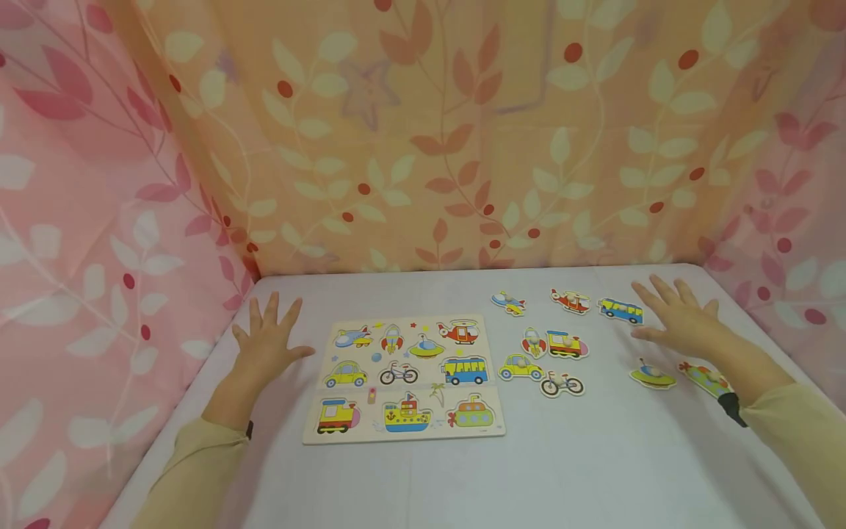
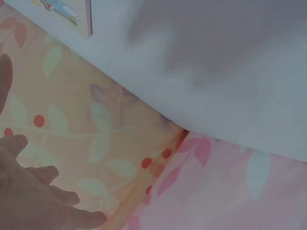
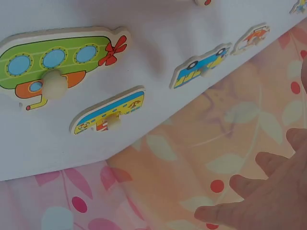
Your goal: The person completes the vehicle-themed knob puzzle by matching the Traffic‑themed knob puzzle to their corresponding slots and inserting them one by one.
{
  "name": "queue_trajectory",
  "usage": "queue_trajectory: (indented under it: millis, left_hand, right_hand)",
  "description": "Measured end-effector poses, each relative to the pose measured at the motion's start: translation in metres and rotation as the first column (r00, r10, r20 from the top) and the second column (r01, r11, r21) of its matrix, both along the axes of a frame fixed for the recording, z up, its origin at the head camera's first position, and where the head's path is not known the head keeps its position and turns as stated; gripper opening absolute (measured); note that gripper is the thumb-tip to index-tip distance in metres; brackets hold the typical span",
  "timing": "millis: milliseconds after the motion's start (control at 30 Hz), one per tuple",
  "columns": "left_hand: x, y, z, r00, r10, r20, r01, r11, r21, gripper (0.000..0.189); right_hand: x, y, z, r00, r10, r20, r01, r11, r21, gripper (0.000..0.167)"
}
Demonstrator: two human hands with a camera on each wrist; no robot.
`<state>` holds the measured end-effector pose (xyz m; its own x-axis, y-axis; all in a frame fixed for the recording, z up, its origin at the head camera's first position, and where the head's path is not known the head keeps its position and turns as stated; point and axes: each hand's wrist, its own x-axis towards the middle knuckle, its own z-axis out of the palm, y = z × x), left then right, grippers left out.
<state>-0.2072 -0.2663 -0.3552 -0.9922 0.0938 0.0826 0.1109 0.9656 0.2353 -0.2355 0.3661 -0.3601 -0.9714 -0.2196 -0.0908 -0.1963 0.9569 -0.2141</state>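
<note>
Head view: a white table (image 1: 370,485) fills the lower half. An orange leaf-print curtain (image 1: 463,162) stands along its far edge, and pink leaf-print curtains (image 1: 79,220) close in both sides. The puzzle board (image 1: 423,393), printed with vehicles, lies left of centre; broad white strips run before and behind it. Loose wooden pieces spread to its right, the yellow car (image 1: 521,367) just beside its edge. The left hand (image 1: 263,345), fingers spread and holding nothing, is between the board and the table's left edge. The right hand (image 1: 684,323), equally spread, is near the bus piece (image 1: 620,311), the submarine piece (image 1: 706,378) by its wrist.

Left wrist view: spread fingers at lower left; beyond, a table corner meets orange and pink cloth. The board's corner shows at top left, a shadow beside it.

Right wrist view: straight, parted fingers at lower right. The submarine and boat (image 3: 109,112) pieces lie near another table corner.
</note>
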Motion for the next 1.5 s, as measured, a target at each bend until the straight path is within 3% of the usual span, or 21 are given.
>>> queue_trajectory:
  millis: [100, 267, 500, 633, 833, 933, 1067, 1300, 1500]
  left_hand:
    - [0.001, -0.001, 0.001, 1.000, -0.001, 0.012, 0.001, 1.000, -0.002, 0.088]
    - [0.003, -0.011, -0.007, 0.999, -0.020, 0.030, 0.020, 1.000, 0.007, 0.087]
    - [0.010, -0.021, -0.021, 0.997, -0.061, 0.050, 0.056, 0.994, 0.093, 0.091]
    - [0.018, -0.023, -0.038, 0.986, -0.145, 0.083, 0.133, 0.982, 0.137, 0.095]
    - [0.027, -0.027, -0.063, 0.947, -0.307, 0.091, 0.301, 0.950, 0.081, 0.106]
    - [0.032, -0.027, -0.069, 0.924, -0.360, 0.127, 0.353, 0.933, 0.072, 0.111]
    - [0.039, -0.025, -0.073, 0.906, -0.384, 0.181, 0.366, 0.922, 0.125, 0.112]
    - [0.043, -0.019, -0.075, 0.907, -0.369, 0.204, 0.342, 0.927, 0.156, 0.107]
    - [0.046, -0.017, -0.073, 0.896, -0.375, 0.238, 0.342, 0.925, 0.167, 0.113]
  right_hand:
    - [0.000, -0.002, -0.002, 1.000, 0.015, -0.007, -0.015, 1.000, -0.020, 0.097]
    - [-0.001, -0.008, -0.004, 0.999, 0.026, -0.023, -0.026, 0.999, -0.037, 0.093]
    - [-0.008, -0.023, -0.008, 0.986, 0.066, -0.151, -0.077, 0.995, -0.067, 0.076]
    - [-0.014, -0.034, -0.012, 0.969, 0.122, -0.213, -0.154, 0.978, -0.138, 0.067]
    - [-0.029, -0.045, -0.017, 0.926, 0.215, -0.310, -0.277, 0.945, -0.173, 0.056]
    - [-0.037, -0.048, -0.018, 0.928, 0.235, -0.289, -0.296, 0.937, -0.187, 0.055]
    - [-0.049, -0.057, -0.017, 0.948, 0.227, -0.223, -0.278, 0.931, -0.234, 0.053]
    - [-0.069, -0.080, -0.023, 0.985, 0.149, -0.088, -0.172, 0.888, -0.426, 0.049]
    - [-0.084, -0.099, -0.032, 0.987, 0.154, -0.047, -0.157, 0.844, -0.512, 0.047]
